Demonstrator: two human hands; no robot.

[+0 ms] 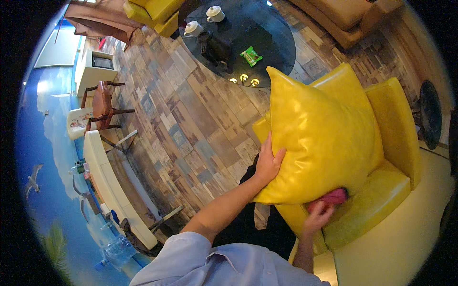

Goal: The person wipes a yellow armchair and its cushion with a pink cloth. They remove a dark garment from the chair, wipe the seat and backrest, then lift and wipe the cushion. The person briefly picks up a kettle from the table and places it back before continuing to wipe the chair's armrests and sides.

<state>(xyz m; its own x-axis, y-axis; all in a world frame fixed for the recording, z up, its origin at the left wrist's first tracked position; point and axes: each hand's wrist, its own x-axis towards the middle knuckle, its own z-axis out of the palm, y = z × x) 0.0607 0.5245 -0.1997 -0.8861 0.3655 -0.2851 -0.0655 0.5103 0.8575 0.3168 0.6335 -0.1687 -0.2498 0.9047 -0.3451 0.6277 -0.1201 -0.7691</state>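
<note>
My left hand (269,164) grips the left edge of a large, shiny yellow cushion (324,138), fingers behind it and thumb on its front. The cushion stands tilted up over the seat of a yellow armchair (393,183). Below the cushion, my right hand (319,217) is closed on a crumpled pinkish-red cloth (337,196) with a dark edge. The cloth lies against the lower part of the cushion, by the seat. Part of the cloth is hidden under my fingers and the cushion.
Ahead, a dark round glass table (269,35) carries white lidded cups (215,14), a dark pitcher (214,47) and a green packet (251,56). Leftward are a brown chair (102,105) and a long pale table (112,183). A brown sofa (338,14) stands at the far right.
</note>
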